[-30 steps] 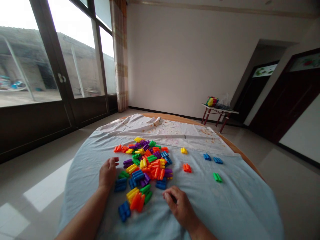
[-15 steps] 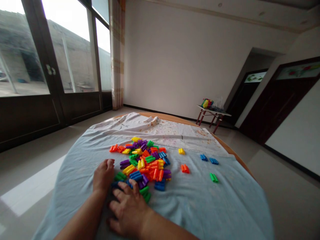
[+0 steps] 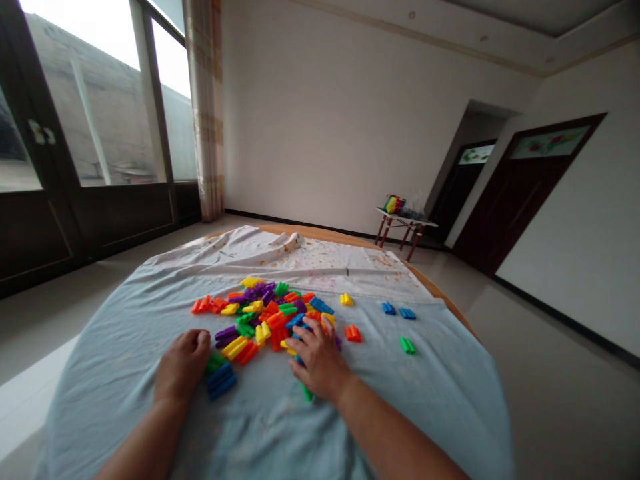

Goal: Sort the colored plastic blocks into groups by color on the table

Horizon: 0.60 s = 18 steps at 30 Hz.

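A heap of colourful ridged plastic building pieces [image 3: 273, 317] in red-orange, yellow, green, blue and purple lies on the table. At its right side my right hand [image 3: 320, 357] rests palm down with fingers spread over several pieces. A green piece [image 3: 307, 393] pokes out below that palm. At the heap's left edge is my left hand [image 3: 183, 365], its fingers curled and mostly turned from view; whether anything is inside them is hidden. Close to its fingertips lie a blue piece [image 3: 221, 381] and a green piece [image 3: 215, 363].
Right of the heap lie separate pieces: yellow [image 3: 346, 300], red-orange [image 3: 353, 333], green [image 3: 407, 345] and two blue [image 3: 389, 308]. A light blue and white cloth [image 3: 400, 400] covers the round table. Farther back, a small table [image 3: 425, 222] holds a colourful bag [image 3: 395, 204].
My right hand has moved right, from the heap's near left part to its right side. Pieces at the near edge have shifted, opening a gap there. The camera view has turned rightward.
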Motion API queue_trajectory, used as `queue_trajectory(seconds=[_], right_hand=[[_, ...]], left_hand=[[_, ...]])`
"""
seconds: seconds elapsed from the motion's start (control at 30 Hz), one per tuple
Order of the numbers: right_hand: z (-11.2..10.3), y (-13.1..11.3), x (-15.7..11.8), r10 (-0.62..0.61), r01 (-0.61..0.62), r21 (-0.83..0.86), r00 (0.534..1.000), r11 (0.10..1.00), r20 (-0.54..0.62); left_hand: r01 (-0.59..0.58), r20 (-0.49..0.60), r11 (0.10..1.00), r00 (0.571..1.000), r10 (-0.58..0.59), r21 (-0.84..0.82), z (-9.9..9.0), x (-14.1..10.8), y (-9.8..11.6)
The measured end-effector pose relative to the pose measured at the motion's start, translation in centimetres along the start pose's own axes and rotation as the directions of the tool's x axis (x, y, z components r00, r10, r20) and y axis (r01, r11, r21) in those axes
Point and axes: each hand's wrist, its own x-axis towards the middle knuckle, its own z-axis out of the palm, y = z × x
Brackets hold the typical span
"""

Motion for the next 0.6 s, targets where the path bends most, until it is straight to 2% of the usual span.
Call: queue_trajectory(seconds=[0.13,0.23,0.3,0.4,0.5,0.6], right_hand=[[-0.7,2.1,-1.1,0.073,-0.068,0.033,0.982,0.997,-0.172],[-0.1,3.2,-2.7,0.178,-0.172,0.046,0.954,0.984,-0.240],[0.8,3.5,-3.8,0.226,-0.218,0.059,0.946,0.974,-0.233],[1.8,3.4,-4.5,0.235,-0.223,0.084,0.951,0.971,-0.199],[1.8,3.6,-3.9,0.234,-0.216,0.103,0.948,0.971,-0.215],[1.6,4.3,-2.3,0.284,-0.271,0.088,0.933,0.959,-0.221]], left_hand=[[-0.024,0.031,0.999,0.999,0.023,0.030,0.1,0.1,0.1],[-0.071,0.070,0.994,0.995,0.065,0.087,0.4,0.2,0.2],[-0.117,0.101,0.981,0.990,0.102,0.157,0.6,0.2,0.3],[-0.159,0.129,0.960,0.983,0.132,0.231,0.6,0.2,0.5],[-0.186,0.172,0.951,0.974,0.146,0.248,0.3,0.7,0.7],[-0.183,0.233,0.951,0.964,0.125,0.248,0.1,1.6,0.9]])
